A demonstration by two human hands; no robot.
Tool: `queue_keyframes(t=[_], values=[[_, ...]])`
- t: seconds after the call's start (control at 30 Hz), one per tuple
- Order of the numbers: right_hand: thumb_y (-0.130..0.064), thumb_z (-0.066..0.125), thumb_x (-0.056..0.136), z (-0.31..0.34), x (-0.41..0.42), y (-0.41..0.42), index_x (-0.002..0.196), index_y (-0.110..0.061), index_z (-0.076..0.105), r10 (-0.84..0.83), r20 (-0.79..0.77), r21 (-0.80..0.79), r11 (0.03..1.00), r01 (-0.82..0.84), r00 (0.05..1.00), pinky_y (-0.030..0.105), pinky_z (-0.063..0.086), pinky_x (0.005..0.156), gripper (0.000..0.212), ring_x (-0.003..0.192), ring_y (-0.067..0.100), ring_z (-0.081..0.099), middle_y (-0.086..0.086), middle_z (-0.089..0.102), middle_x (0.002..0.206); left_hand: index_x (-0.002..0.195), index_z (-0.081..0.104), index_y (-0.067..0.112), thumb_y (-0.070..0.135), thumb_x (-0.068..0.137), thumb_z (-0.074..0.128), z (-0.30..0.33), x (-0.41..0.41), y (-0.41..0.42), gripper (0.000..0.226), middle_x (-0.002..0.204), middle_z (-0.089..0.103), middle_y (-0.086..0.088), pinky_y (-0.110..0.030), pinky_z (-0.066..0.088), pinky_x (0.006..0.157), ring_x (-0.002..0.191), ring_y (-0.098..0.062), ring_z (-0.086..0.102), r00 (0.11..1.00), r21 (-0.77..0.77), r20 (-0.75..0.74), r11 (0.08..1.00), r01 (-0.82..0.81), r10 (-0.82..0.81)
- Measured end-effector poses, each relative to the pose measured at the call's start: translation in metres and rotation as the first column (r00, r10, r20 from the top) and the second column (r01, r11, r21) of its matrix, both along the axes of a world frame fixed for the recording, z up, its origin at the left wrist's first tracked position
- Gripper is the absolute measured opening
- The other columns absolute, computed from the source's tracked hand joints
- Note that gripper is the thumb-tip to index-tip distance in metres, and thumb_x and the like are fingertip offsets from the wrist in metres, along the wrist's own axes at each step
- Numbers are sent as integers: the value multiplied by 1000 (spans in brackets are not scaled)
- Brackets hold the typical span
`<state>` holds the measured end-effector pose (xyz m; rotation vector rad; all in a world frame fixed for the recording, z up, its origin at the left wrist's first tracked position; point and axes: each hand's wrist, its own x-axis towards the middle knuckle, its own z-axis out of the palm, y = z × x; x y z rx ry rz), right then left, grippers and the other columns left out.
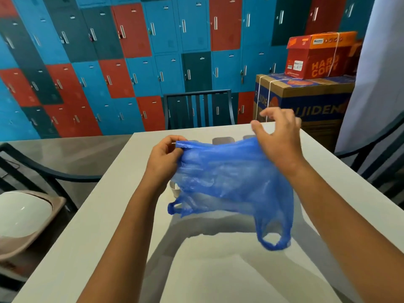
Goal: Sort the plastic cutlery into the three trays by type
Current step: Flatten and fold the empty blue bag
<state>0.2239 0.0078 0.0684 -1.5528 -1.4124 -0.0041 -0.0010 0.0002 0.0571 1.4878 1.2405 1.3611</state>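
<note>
I hold a thin blue plastic bag [227,178] up over the white table [105,226]. My left hand [166,156] pinches its upper left edge. At the bag's upper right corner, my right hand [277,136] has loosely spread fingers with nothing curled round the plastic. The bag's handles hang down at the lower left and lower right. Two dark grey tray edges [223,140] peek out behind the bag at the table's far side. A small white object [175,190] shows under the bag; I cannot tell what it is. The cutlery is hidden.
A dark chair [196,110] stands at the table's far edge before a wall of blue and red lockers. Stacked cardboard boxes [306,92] sit at the back right. On the left, another chair holds a white helmet [24,215].
</note>
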Motion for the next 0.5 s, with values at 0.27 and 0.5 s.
queue_keyframes(t=[0.27, 0.5], values=[[-17, 69, 83, 22, -42, -24, 89, -17, 68, 679, -31, -283, 698, -658, 734, 22, 43, 67, 6, 73, 8, 55, 0, 66, 81, 100, 53, 30, 11, 91, 59, 22, 29, -20, 22, 83, 67, 1, -19, 53, 71, 75, -6, 64, 955, 188, -86, 937, 296, -284], [-10, 52, 94, 17, -30, -11, 83, -12, 62, 485, -339, -80, 839, -538, 807, 21, 40, 60, 15, 66, 8, 48, 1, 55, 72, 117, 53, 39, 49, 77, 68, 19, 5, -17, 44, 115, 63, 12, -23, 50, 89, 101, -8, 61, 748, -240, -538, 921, 306, -389]])
